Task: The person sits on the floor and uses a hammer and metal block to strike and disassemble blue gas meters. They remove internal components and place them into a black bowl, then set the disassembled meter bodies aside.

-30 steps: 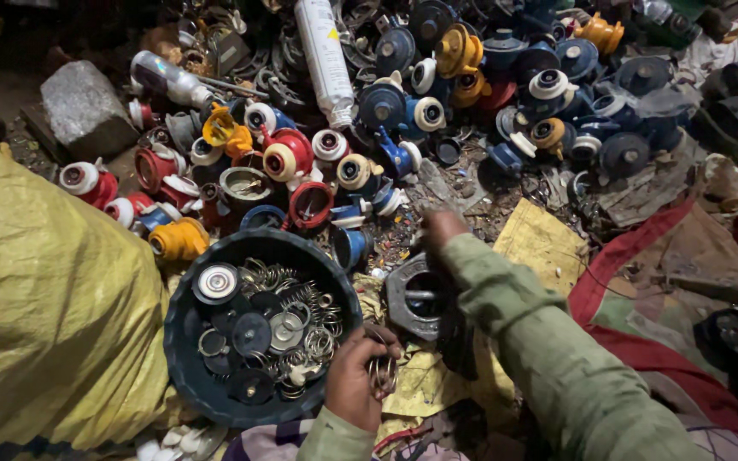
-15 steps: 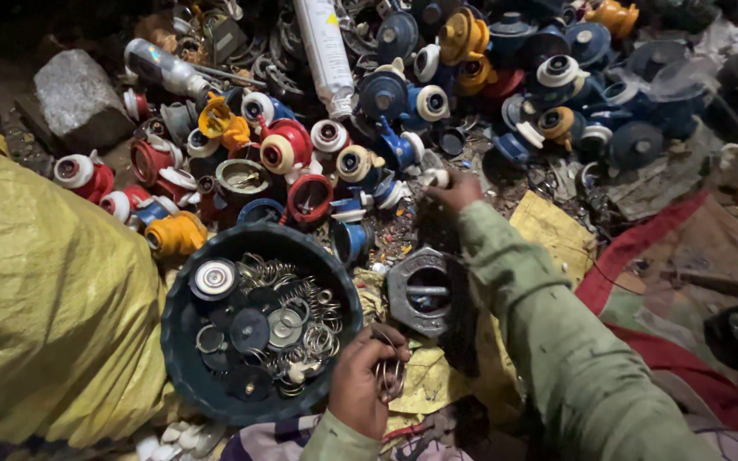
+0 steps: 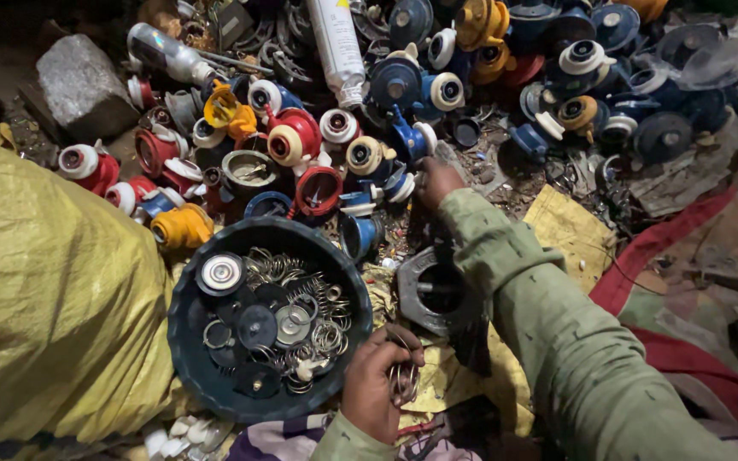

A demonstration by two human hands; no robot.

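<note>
Our left hand point(image 3: 377, 386) curls shut around metal rings point(image 3: 403, 376), beside dark round tub point(image 3: 190, 341) holding springs point(image 3: 288, 266), discs, washers. Our right hand point(image 3: 437, 181) reaches parts pile point(image 3: 369, 154); finger grip unclear.

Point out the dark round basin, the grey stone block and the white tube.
dark round basin point(image 3: 188, 358), head view, on its bare left wall.
grey stone block point(image 3: 83, 85), head view, on its top face.
white tube point(image 3: 335, 38), head view, on its middle.
</note>
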